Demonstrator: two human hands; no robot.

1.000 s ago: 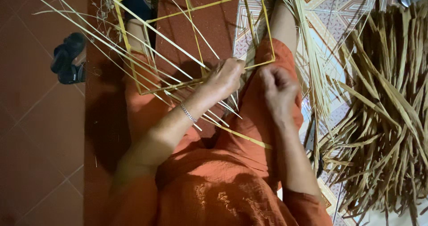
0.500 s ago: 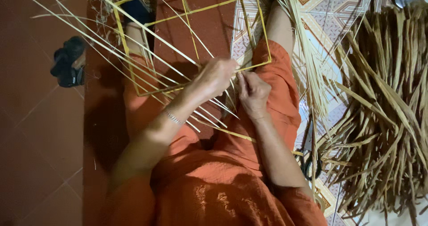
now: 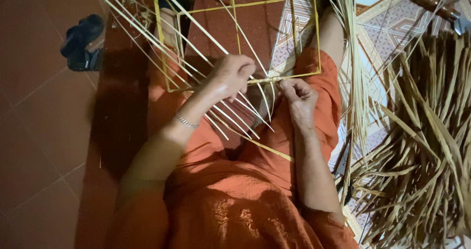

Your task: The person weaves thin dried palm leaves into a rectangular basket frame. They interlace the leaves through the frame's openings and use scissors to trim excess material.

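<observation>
Pale strips (image 3: 147, 33) fan up-left across the lap from the frame (image 3: 169, 57), likely light, springy, easily split. Left hand (image 3: 234, 75) fingers are clamped on a strip bundle at the frame's lower bar. Right hand (image 3: 299, 98) fingers are pinched on the bar (image 3: 306, 75), best gripped near the binding.
</observation>
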